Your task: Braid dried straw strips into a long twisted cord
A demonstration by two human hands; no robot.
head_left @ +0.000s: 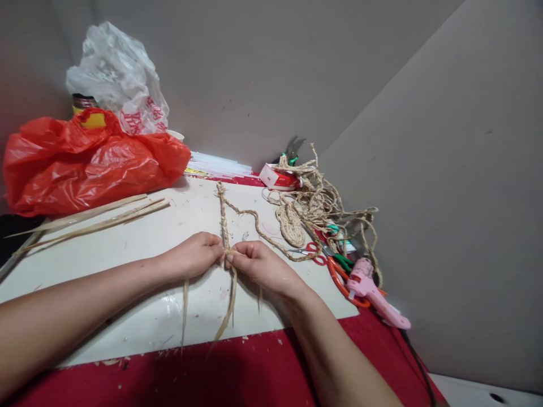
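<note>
My left hand (197,254) and my right hand (263,265) meet at the lower end of a straw braid (224,217), fingers closed on its strands. The braid stands away from me up the white board, and a thinner length of it curves off to the right. Loose straw strands (231,305) hang below my fingers, one under the left hand and one under the right. A flat coiled straw sole shape (291,225) lies to the right, beside a tangle of braided cord (318,192).
A red plastic bag (93,169) and a white plastic bag (114,73) stand at the back left. Straw strips (106,220) lie before them. Red-handled scissors (311,251), orange-handled scissors (339,280) and a pink glue gun (373,291) lie right of the white board (144,333).
</note>
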